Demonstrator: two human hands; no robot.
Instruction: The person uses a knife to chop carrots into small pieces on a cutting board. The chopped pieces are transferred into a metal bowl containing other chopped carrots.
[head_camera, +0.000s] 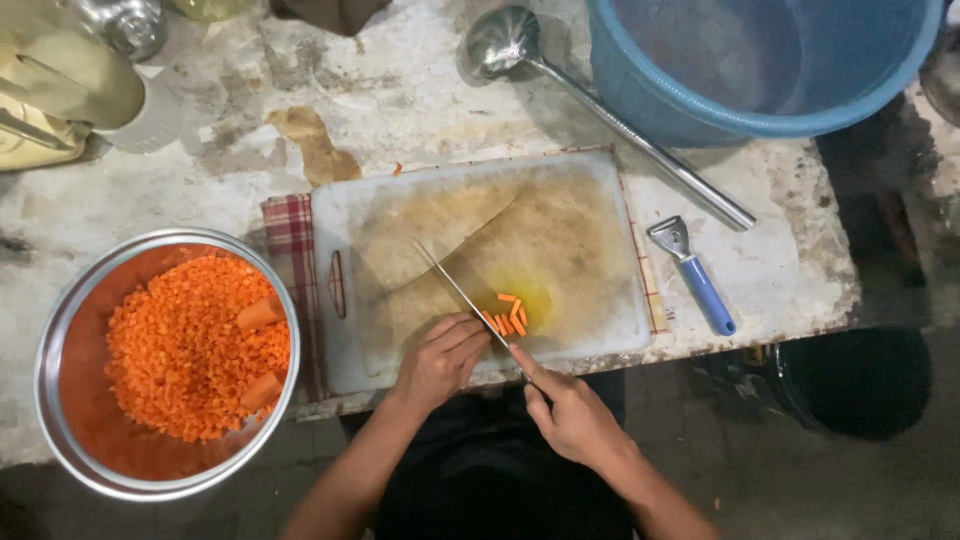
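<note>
My right hand (567, 412) grips the handle of a knife (460, 292) whose thin blade slants up and left across a stained white cutting board (570, 230). A few orange carrot sticks (510, 312) lie on the board beside the blade. My left hand (440, 358) rests on the board's near edge, fingers curled against the carrot sticks and touching the blade's side.
A steel bowl (60, 340) full of diced carrot with larger chunks sits at left. A checked cloth (290, 235) lies under the board. A blue-handled peeler (695, 275), a steel ladle (600, 100) and a blue tub (700, 115) lie beyond. The table edge runs just below the board.
</note>
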